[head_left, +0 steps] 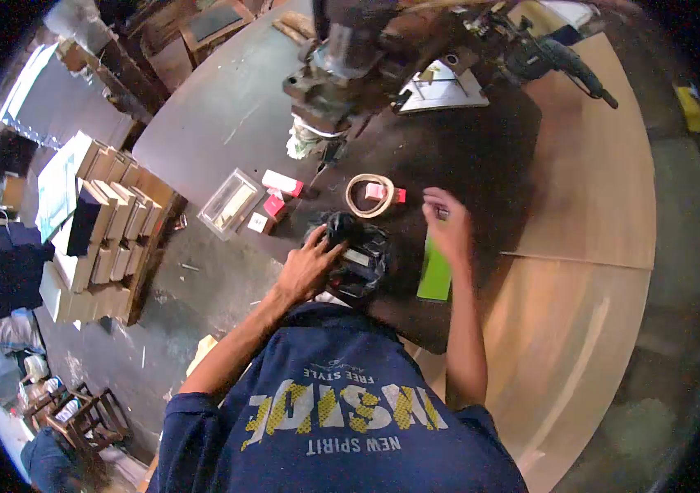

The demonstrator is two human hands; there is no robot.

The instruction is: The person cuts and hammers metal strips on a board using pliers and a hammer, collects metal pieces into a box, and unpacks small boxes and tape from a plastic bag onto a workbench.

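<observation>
A black plastic bag [378,251] lies bunched on the dark work surface, in front of my chest. My left hand [305,269] has its fingers curled around the gathered top of the bag. Some pale and dark items show in its opening, too small to name. To the right, my right hand [448,230] is over the far end of a bright green strip [434,277]. Its fingers are bent in toward the thumb, and what they hold, if anything, is not clear. Beyond the bag, a tan ring [351,197] lies around part of a red-and-white box [396,194].
Left of the bag are a clear plastic case [222,215], a red box [274,205] and a white box [259,223]. A machine head [341,66] overhangs the far side. A power tool [559,64] lies far right, near plywood sheets [567,304]. Stacked boards [112,230] stand left.
</observation>
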